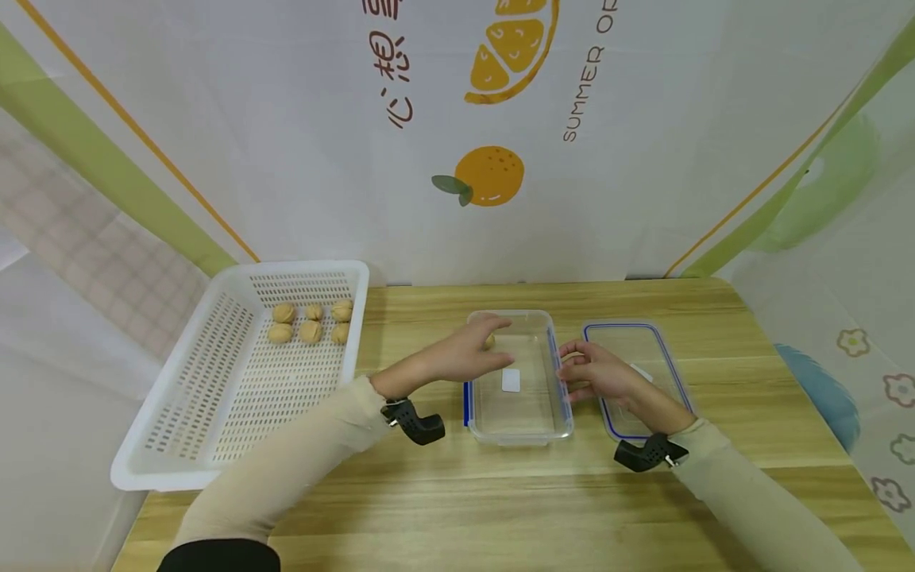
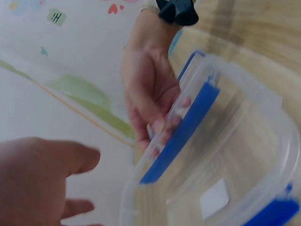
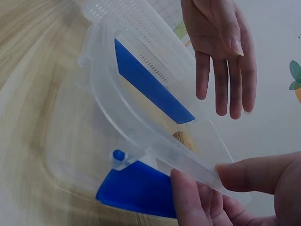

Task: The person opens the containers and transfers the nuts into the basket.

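Table (image 1: 500, 508) of pale wood, printed orange-pattern backdrop (image 1: 493, 175) behind | one clear container (image 1: 519, 397), one lid (image 1: 639, 373) just right of it, one white basket (image 1: 236, 373) (six walnuts (image 1: 310, 322) at its far end), a seventh walnut (image 1: 489, 342) in the container | left hand (image 1: 468, 349) hovers fingers straight over container, holding nothing; right hand (image 1: 596, 373) pinches container's right rim.

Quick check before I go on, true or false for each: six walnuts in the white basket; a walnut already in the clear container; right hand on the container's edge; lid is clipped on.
1. Six walnuts lie in the white basket. True.
2. The clear container holds no walnut. False: one lies under the left hand.
3. The right hand grips the container's edge. True.
4. The lid is clipped on. False: it lies beside the container.
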